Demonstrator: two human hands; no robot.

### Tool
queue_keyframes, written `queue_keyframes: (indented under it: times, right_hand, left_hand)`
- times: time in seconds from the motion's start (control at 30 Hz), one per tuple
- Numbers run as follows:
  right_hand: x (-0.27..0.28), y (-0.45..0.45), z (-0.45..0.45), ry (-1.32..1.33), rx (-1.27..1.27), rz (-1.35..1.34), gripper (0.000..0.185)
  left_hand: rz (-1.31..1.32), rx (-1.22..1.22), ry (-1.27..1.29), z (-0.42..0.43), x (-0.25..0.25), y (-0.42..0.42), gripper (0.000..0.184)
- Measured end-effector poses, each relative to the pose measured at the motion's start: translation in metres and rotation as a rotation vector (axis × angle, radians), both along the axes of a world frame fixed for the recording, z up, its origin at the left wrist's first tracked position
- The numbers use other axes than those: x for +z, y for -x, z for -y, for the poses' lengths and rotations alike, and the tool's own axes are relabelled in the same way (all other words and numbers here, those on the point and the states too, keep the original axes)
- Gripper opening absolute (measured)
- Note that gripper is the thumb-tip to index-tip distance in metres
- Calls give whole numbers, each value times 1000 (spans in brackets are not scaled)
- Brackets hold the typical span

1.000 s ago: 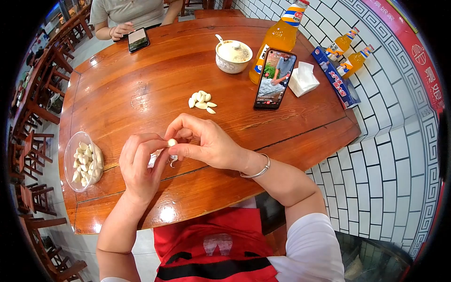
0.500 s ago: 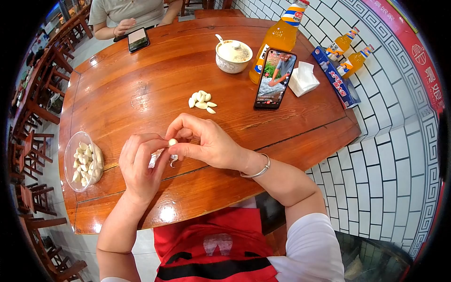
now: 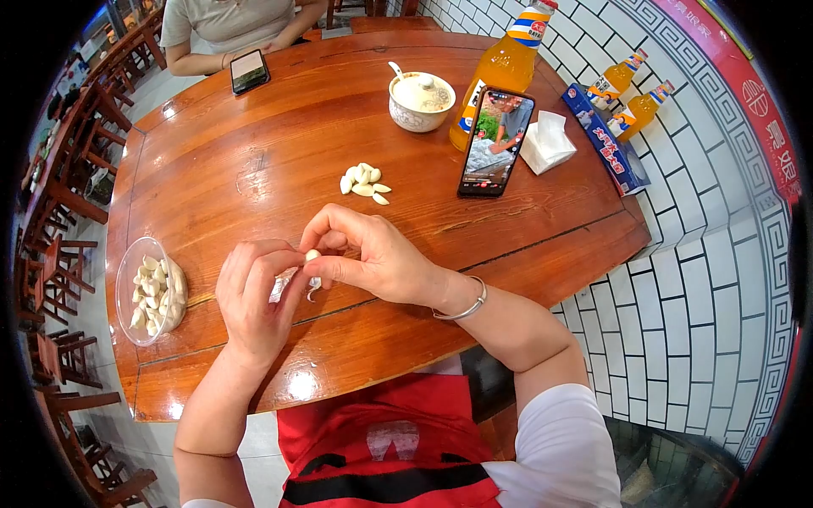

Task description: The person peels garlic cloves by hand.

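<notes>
Between the fingertips of both hands, over the near part of the wooden table, is a garlic clove. My left hand pinches it from the left, and my right hand, with a bracelet at the wrist, pinches it from the right. Bits of pale skin show just below the fingertips. Beyond my hands lies a small pile of peeled cloves. At the left edge of the table a clear plastic bowl holds several cloves.
A lidded sugar-like bowl with a spoon stands near an orange bottle. A phone leans upright beside napkins and a blue box. Across the table sits a person by another phone.
The person across the table has drawn a hand back from the phone to their lap. The picture on the upright phone has changed. My hands have barely moved.
</notes>
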State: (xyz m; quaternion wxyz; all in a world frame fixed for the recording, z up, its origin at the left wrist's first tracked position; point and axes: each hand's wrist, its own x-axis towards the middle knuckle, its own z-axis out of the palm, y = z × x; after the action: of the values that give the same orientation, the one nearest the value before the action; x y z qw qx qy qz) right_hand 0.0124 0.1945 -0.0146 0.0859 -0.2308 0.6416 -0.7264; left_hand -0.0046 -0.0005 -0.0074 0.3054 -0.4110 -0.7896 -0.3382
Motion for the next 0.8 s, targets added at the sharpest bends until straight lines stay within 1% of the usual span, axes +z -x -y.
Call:
queue_keyframes:
  times: [0.8]
  right_hand:
    - [0, 0, 0, -8, -5, 17, 18]
  left_hand:
    - [14, -3, 6, 0, 0, -1, 29]
